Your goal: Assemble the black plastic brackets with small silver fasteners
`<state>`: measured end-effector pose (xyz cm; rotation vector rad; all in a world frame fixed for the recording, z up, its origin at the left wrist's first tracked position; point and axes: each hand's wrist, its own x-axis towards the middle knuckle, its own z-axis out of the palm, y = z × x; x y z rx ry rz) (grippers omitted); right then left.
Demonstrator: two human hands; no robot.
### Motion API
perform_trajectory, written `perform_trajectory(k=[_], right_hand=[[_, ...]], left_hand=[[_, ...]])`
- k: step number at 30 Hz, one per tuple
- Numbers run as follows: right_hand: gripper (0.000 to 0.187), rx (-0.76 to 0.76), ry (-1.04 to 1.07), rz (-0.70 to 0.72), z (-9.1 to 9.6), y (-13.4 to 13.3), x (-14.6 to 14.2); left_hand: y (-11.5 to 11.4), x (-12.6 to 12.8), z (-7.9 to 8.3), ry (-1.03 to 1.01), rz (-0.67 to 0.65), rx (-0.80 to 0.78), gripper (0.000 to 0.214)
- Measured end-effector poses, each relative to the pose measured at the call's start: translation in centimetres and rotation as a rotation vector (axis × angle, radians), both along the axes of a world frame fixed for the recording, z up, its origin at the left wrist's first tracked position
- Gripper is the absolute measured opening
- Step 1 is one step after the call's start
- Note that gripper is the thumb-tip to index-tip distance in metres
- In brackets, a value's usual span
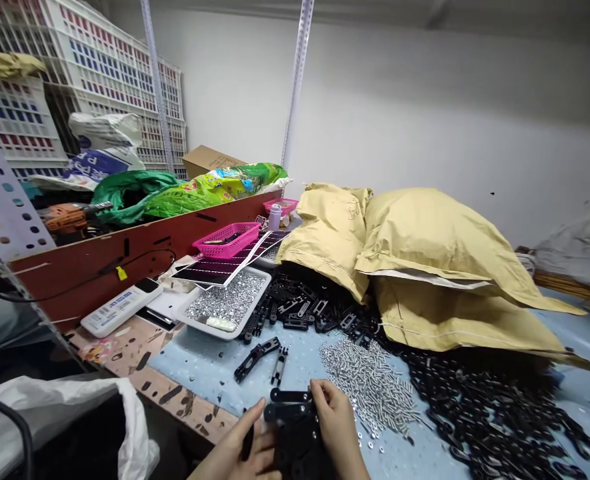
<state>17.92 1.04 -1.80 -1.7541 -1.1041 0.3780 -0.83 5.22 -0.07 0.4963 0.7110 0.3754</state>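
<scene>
In front of me a cluster of black slotted link pieces (pixel 289 412) is between my hands, partly blurred. My right hand (pixel 339 427) grips its right side, thumb and forefinger pinched at the upper edge. At its left is my left hand (pixel 242 450), thumb raised and fingers curved, with a narrow dark piece (pixel 247 443) between thumb and fingers. The cluster's lower part is too dark to make out. Just beyond lie two loose black link assemblies (pixel 256 359). Right of my hands spreads a heap of silver screws (pixel 369 380), with small washers (pixel 369 445) near it.
Black parts (pixel 485 407) are piled at right, more (pixel 299 303) behind. Tan sacks (pixel 425 233) stand at the back. A white tray (pixel 213 329) holds small metal pieces. A pink basket (pixel 229 248) and white device (pixel 122 307) lie left. A white bag (pixel 137 427) hangs below the table edge.
</scene>
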Motion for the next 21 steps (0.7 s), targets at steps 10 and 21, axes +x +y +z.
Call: perform_trajectory(k=[10, 21], right_hand=[[0.024, 0.177, -0.488, -0.025, 1.9, -1.3, -1.1], [0.017, 0.355, -0.155, 0.492, 4.1, -4.7, -4.1]], left_hand=[[1.5, -2.5, 0.2, 0.193, -0.068, 0.718, 0.058], [-2.4, 0.1, 0.9, 0.191, -0.048, 0.988, 0.070]])
